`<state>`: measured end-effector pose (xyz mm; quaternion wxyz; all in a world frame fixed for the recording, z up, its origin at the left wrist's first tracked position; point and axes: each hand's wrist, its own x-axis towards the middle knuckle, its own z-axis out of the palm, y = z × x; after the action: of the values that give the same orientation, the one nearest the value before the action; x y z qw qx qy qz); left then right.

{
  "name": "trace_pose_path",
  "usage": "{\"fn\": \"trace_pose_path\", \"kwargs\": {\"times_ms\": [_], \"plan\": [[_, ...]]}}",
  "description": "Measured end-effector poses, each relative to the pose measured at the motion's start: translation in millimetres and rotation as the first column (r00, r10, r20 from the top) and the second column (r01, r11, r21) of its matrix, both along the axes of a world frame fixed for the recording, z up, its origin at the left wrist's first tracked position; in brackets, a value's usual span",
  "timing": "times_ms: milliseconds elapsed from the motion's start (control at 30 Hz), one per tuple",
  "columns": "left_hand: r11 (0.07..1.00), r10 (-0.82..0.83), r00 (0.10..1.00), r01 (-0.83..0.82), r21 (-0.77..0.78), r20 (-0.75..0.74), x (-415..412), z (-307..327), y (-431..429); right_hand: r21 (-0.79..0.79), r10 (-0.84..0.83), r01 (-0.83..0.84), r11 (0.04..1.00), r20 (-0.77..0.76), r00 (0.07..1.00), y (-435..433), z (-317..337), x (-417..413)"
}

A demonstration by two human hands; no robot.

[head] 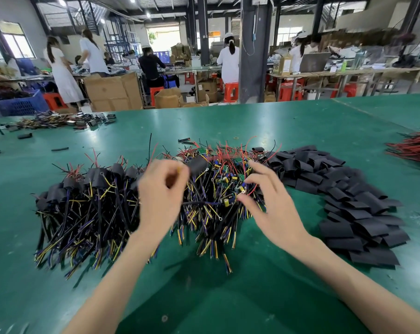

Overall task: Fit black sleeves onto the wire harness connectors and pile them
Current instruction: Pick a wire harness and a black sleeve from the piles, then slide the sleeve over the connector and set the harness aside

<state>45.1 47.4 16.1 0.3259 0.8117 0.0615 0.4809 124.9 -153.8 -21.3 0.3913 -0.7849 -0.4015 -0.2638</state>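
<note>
A sleeve (199,165) sits just beyond the left hand's (160,191) fingertips, its long axis slanting away and to the right. That hand is curled and blurred, so I cannot tell whether it grips anything. The right hand (270,198) is loose, fingers spread, with thumb and forefinger tips at the heap (216,208) of bare harnesses between the hands. In the heap, the small boards lie at the far end and the wire tails run back toward the person.

Left of the left hand lies the sleeved pile (83,203), sleeves at the far end and tails pointing near. Right of the right hand, flat loose sleeves (348,203) spread in a band. All of this lies on the green table (264,121), with red wires (416,148) farther right.

Far beyond the left hand stand a blue crate (23,104) holding something dark and an open box (168,98), its contents hidden.
</note>
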Motion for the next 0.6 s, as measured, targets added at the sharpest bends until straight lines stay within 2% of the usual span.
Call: {"fn": "trace_pose_path", "kwargs": {"times_ms": [67,133,200,300,433,500,533,600], "plan": [[0.982,0.188,0.971,-0.19,0.0,0.144,-0.4,8.6,31.1,0.031,-0.121,0.121,0.992,-0.01,0.993,-4.1,2.4,4.9],[0.931,0.355,0.921,-0.363,0.025,0.159,-1.3,8.5,64.6,-0.011,-0.233,0.232,0.973,-0.037,0.972,-6.6,0.2,10.0],[0.861,0.501,0.865,-0.501,0.086,0.015,-1.3,-1.3,93.5,-0.094,-0.328,0.322,0.942,-0.055,0.943,-7.6,-3.6,14.6],[0.765,0.643,0.718,-0.618,0.179,-0.267,-2.6,-18.1,115.6,-0.247,-0.449,0.422,0.872,-0.062,0.892,-9.5,-10.7,21.0],[0.73,0.673,0.654,-0.662,0.169,-0.344,-3.0,-19.0,112.7,-0.435,-0.569,0.491,0.754,-0.059,0.821,-14.6,-17.2,28.5],[0.706,0.7,0.651,-0.693,0.147,-0.292,-0.8,-11.9,99.2,-0.528,-0.652,0.548,0.649,-0.013,0.758,-19.1,-17.9,33.5],[0.718,0.695,0.681,-0.673,0.177,-0.231,0.9,-9.3,89.6,-0.557,-0.679,0.565,0.609,0.003,0.734,-22.2,-17.9,36.5],[0.814,0.547,0.828,-0.493,0.308,-0.121,7.0,-8.8,64.0,-0.58,-0.678,0.554,0.597,0.005,0.735,-27.6,-19.3,43.3]]}}
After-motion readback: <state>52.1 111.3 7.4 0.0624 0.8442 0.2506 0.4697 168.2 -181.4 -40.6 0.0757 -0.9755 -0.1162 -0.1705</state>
